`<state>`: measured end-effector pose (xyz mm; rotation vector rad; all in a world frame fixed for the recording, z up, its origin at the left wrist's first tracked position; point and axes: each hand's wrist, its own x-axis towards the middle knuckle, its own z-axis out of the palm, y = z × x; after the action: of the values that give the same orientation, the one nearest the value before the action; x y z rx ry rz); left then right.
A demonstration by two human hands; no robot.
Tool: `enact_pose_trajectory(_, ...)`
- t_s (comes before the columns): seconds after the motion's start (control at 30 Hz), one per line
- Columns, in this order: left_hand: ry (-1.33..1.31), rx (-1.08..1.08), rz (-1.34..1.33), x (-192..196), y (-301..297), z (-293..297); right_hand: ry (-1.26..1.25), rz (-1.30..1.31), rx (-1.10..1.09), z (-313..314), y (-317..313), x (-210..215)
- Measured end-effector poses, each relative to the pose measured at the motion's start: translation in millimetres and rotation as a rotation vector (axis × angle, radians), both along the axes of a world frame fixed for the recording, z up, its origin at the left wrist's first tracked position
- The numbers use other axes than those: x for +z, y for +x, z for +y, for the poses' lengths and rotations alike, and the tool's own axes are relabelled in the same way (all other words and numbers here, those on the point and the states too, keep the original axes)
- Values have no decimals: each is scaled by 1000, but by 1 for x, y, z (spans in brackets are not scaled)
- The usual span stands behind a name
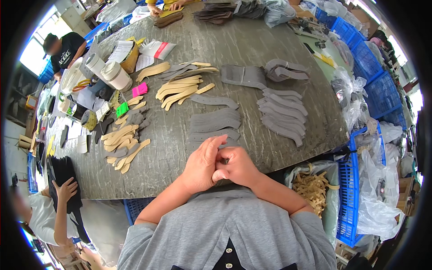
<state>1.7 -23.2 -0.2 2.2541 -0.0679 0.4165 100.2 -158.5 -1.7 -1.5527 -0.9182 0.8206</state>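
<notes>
My left hand [202, 164] and my right hand [240, 167] meet in front of my body at the table's near edge. The left hand's fingers are stretched out and slant up to the right. Against its palm, the right hand's fingers are curled; whether they hold anything is hidden. Just beyond my hands lies a stack of grey curved strips [215, 120], with one grey strip [216, 101] above it. To the right are a fanned row of grey strips [283, 112] and a tied grey bundle [243, 75]. Tan strips [120, 140] lie in piles on the left.
White jars [116, 75], a green tag [122, 109] and a pink tag [140, 89] stand or lie at the left. A blue crate [348, 193] and a bin of tan scraps [310, 191] are at the right. A person [45, 216] holds black material at the lower left; others work farther off.
</notes>
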Motion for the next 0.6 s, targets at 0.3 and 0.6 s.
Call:
enact_pose_trajectory(0.3,-550,-50,-47,-10,-3,-2,20,455,31,4,-2,-12)
enact_pose_trajectory(0.6,-908,-24,34,-10,-3,0,142,757,68,4,-2,-21)
